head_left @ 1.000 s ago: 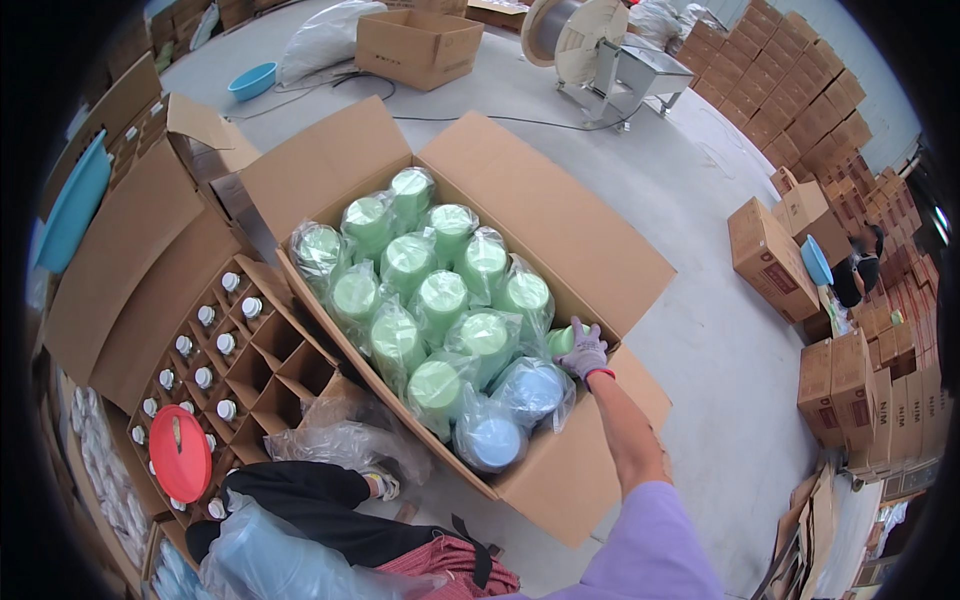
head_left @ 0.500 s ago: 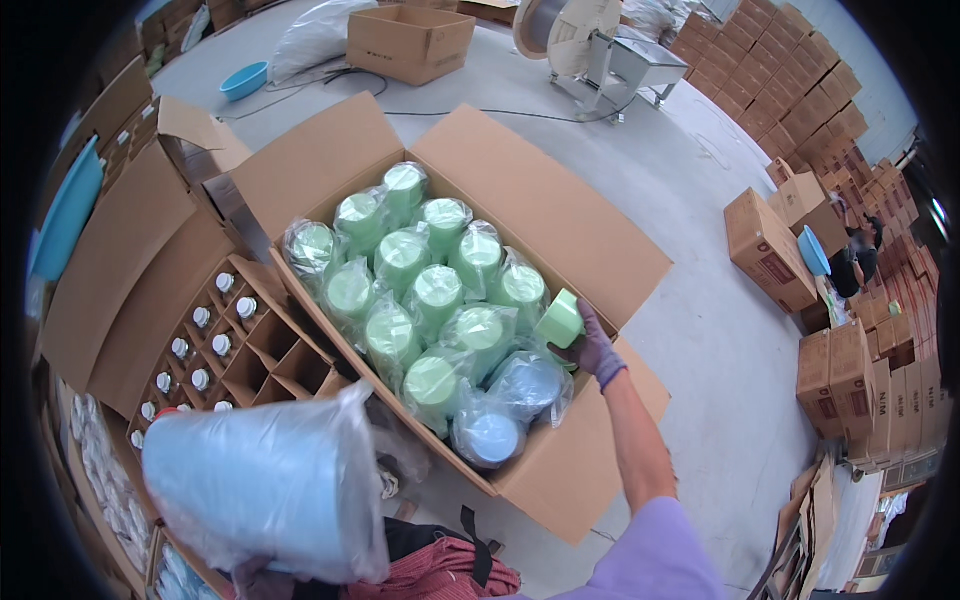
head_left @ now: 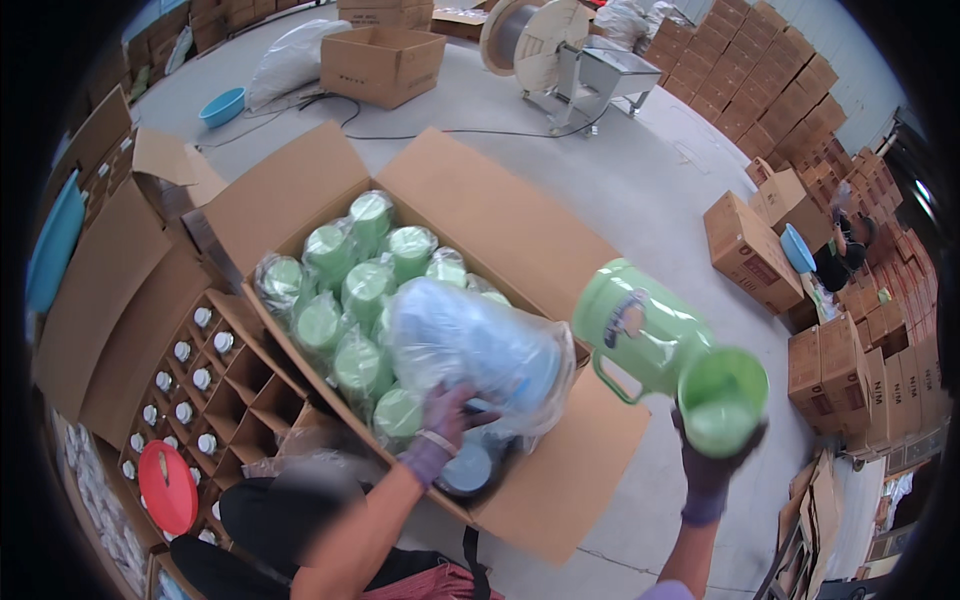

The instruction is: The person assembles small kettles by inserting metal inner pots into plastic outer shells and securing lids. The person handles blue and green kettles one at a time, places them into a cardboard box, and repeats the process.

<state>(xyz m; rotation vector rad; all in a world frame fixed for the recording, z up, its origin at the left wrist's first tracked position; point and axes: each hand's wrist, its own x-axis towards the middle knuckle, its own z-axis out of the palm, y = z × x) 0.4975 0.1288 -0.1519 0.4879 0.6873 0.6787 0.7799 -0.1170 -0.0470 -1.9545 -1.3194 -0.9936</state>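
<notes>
My left hand (head_left: 450, 425), in a purple glove, is closed on a blue plastic vessel (head_left: 470, 345) in a clear bag. It lies tilted over the near side of an open carton (head_left: 290, 245). Upended green vessels (head_left: 365, 290) in clear bags stand in rows there, and a blue one (head_left: 468, 465) shows at the near corner. Right of the carton, my right hand (head_left: 705, 455), gloved too, grips a green jug (head_left: 650, 325) with a loop handle and printed picture. Its round hollow end (head_left: 723, 400) faces me; whether that part is a separate cup, I cannot tell.
At left, a divided carton (head_left: 265, 365) holds white-capped bottles (head_left: 202, 380); a red disc (head_left: 168, 487) sits on it. Beyond are an empty carton (head_left: 375, 65) and a cable reel (head_left: 540, 45) with a cable on the floor. Another person (head_left: 845, 255) is among stacked cartons at right.
The bagged blue vessel has moved from the lower left to over the carton. My right hand has lifted the green jug up and right out of the carton. The red disc is uncovered.
</notes>
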